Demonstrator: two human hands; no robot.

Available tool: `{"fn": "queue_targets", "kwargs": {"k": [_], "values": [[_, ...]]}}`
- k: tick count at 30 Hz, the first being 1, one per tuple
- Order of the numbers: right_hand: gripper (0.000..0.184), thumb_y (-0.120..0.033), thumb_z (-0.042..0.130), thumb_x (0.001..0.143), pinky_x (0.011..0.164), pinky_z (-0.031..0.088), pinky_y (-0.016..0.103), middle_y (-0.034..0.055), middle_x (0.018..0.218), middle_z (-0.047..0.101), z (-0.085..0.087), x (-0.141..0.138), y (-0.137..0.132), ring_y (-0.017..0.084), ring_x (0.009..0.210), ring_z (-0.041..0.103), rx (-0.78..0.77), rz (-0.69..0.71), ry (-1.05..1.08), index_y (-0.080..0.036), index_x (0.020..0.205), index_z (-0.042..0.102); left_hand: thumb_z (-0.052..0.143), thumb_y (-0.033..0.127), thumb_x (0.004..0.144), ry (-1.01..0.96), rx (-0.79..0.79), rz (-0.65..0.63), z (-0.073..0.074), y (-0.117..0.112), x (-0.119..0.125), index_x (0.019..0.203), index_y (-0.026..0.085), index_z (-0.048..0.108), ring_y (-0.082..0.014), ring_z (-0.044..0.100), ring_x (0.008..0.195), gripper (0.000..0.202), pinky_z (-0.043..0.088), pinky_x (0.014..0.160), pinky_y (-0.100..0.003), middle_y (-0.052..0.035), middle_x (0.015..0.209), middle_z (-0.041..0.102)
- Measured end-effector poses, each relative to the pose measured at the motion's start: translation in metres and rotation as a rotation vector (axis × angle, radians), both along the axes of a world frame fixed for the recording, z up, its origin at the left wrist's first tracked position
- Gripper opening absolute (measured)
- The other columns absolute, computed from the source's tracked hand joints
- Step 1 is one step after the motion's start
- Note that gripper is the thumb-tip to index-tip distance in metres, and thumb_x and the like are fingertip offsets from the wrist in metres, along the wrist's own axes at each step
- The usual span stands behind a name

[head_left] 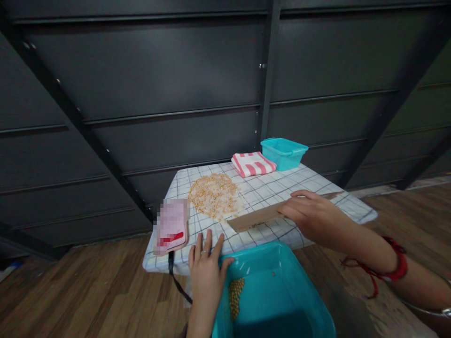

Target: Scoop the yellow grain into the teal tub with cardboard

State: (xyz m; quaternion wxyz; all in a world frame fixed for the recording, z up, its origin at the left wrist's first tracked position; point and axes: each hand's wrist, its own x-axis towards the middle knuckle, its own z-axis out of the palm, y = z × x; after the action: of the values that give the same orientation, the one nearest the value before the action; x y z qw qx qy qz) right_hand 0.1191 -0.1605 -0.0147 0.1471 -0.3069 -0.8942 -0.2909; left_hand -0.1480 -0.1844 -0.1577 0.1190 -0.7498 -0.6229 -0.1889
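Observation:
My right hand point(308, 213) grips a long strip of brown cardboard point(253, 218), its lower edge close to the tabletop. Left of the strip's far end, a spread pile of yellow beans mixed with white grains point(214, 195) lies on the checked tablecloth point(197, 174). My left hand point(206, 270) rests at the table's front edge, fingers stretched over the cloth and thumb at the rim of a large teal tub point(278, 293). Inside that tub, beans point(235, 298) are gathered along the left side, and one small bit lies apart from them.
A smaller teal basket point(284, 157) stands at the back right of the table, beside a folded pink-and-white towel point(253, 164). On the left lies a pink phone-like item point(172, 223), partly blurred, with a black strap point(172, 270) hanging down. Dark panels point(169, 70) rise behind the table.

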Motion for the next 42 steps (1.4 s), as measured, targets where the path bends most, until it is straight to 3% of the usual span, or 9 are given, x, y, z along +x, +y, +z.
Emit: {"fn": "queue_targets", "kwargs": {"k": [7,21,29,34,42], "values": [[0.031,0.006,0.038,0.071,0.075,0.042,0.031,0.0022,0.069,0.065,0.003,0.016,-0.003,0.016,0.065,0.057,-0.009,-0.109,0.014,-0.018,0.074,0.057,0.058,0.04,0.08,-0.002,0.001,-0.007,-0.003,0.001,-0.002,0.129,0.035,0.049,-0.0353,0.045,0.127,0.05,0.043,0.095,-0.052,-0.009,0.138,0.051],[0.028,0.004,0.04,0.074,0.074,0.043,0.029,0.0023,0.068,0.064,0.002,0.015,0.001,0.016,0.067,0.058,-0.012,-0.064,-0.038,-0.017,0.075,0.057,0.06,0.038,0.08,-0.004,-0.001,0.012,0.003,0.0,0.004,0.126,0.034,0.052,-0.0349,0.046,0.126,0.047,0.043,0.095,-0.052,-0.0094,0.137,0.052],[0.029,0.003,0.038,0.076,0.071,0.043,0.031,0.0078,0.074,0.068,0.0,0.011,0.017,0.017,0.064,0.058,0.085,-0.018,-0.011,-0.013,0.082,0.061,0.059,0.038,0.08,0.009,0.012,0.008,0.002,0.0,0.003,0.127,0.034,0.052,-0.0341,0.046,0.126,0.048,0.042,0.096,-0.051,-0.0093,0.137,0.052],[0.029,0.004,0.038,0.075,0.071,0.043,0.031,0.0061,0.072,0.068,-0.004,0.006,0.021,0.017,0.064,0.059,0.064,-0.004,-0.016,-0.013,0.082,0.061,0.055,0.042,0.082,0.03,0.015,-0.002,-0.002,0.001,0.0,0.129,0.034,0.049,-0.034,0.045,0.127,0.048,0.043,0.094,-0.051,-0.0086,0.137,0.052],[0.028,0.005,0.04,0.073,0.074,0.041,0.03,0.0007,0.066,0.064,-0.003,0.008,0.005,0.015,0.064,0.058,0.037,-0.002,-0.03,-0.018,0.073,0.056,0.059,0.04,0.08,0.003,0.02,-0.01,-0.001,0.0,0.0,0.128,0.035,0.05,-0.0348,0.045,0.127,0.049,0.043,0.095,-0.052,-0.0085,0.138,0.051]]}}
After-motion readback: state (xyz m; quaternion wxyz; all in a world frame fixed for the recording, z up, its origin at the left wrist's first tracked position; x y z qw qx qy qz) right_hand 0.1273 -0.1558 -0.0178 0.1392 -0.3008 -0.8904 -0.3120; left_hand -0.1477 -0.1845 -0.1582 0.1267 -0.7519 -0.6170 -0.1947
